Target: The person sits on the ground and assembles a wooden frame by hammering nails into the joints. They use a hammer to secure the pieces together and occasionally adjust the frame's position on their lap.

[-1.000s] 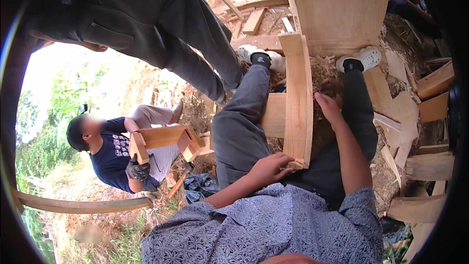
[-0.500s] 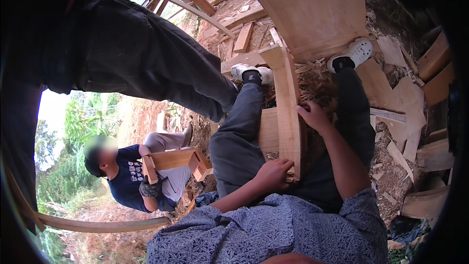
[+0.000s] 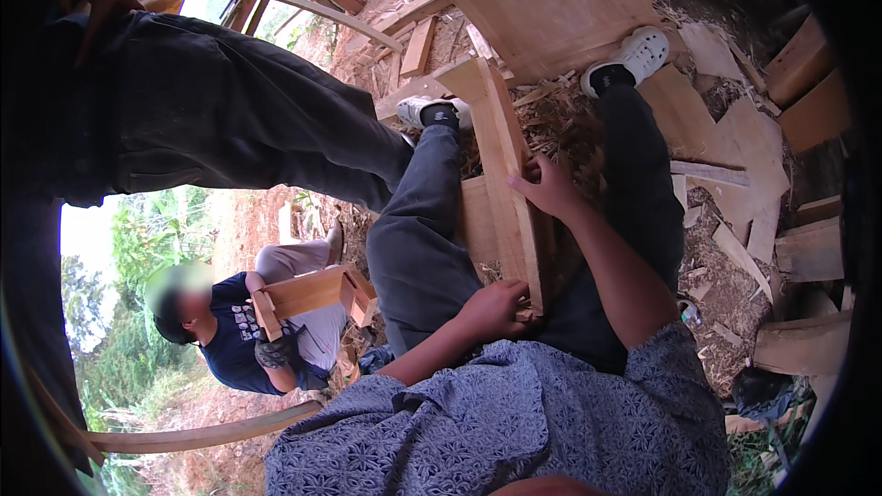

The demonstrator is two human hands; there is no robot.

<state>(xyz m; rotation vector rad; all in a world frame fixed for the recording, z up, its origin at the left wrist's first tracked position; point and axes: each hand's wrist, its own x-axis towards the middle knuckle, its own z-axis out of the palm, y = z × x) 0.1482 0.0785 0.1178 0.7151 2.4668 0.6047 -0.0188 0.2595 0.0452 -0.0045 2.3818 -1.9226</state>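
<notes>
A pale wooden frame of joined boards (image 3: 511, 193) stands between my legs, its long plank running away from me. My left hand (image 3: 494, 310) is closed around the near end of this plank, its fingertips partly hidden. Farther along, my right hand (image 3: 554, 187) grips the plank's right edge with thumb and bent fingers. A shorter board (image 3: 479, 225) meets the plank on its left side, beside my left knee.
A large curved wooden sheet (image 3: 551, 0) lies beyond my shoes. Wood scraps (image 3: 735, 156) and shavings cover the ground at right, beside stacked planks (image 3: 808, 248). At left, a standing person's dark trousers (image 3: 239, 101) come close; a seated person holds a similar wooden frame (image 3: 312, 296).
The whole view has shifted, so the scene sits farther left and slightly higher. The plank leans a little more to the left at its far end. Both hands stay on it.
</notes>
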